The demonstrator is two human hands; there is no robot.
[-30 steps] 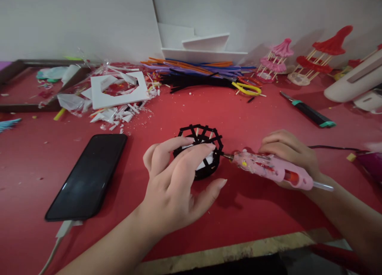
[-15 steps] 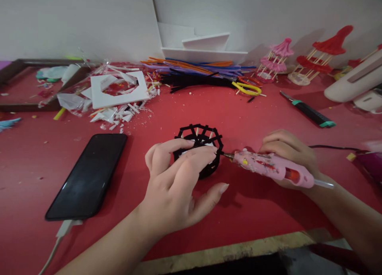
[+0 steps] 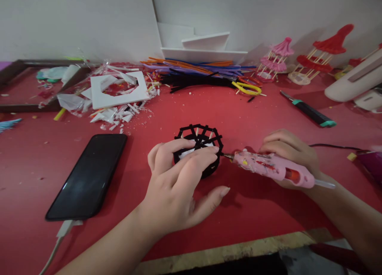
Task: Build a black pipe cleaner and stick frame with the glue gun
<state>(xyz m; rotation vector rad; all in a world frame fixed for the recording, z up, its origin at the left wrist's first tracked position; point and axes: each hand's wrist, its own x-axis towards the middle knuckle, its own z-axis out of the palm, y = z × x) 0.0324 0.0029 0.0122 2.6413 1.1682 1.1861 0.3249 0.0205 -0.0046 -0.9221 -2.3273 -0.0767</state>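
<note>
A small round black craft piece (image 3: 199, 138) stands on the red table, with black spokes on top, pale sticks at its far side and white inside. My left hand (image 3: 176, 183) reaches over it, its fingertips touching the spokes and its thumb stretched out to the side. In my right hand (image 3: 289, 152) is a pink hot glue gun (image 3: 259, 164), fingers wrapped round it and mostly hidden behind its body. The metal nozzle (image 3: 228, 156) meets the right edge of the black piece. A clear glue stick (image 3: 325, 184) sticks out of the gun's back end.
A black phone (image 3: 88, 175) on a charging cable lies left. Behind are a white cut-out board (image 3: 98, 94) among scraps, several pipe cleaners (image 3: 197, 70) and a utility knife (image 3: 313, 113). Pink (image 3: 282, 48) and red (image 3: 331, 42) small models stand back right. The table edge (image 3: 238, 247) is near me.
My left hand has shifted very slightly right over the black piece. The glue gun and my right hand stay almost where they were.
</note>
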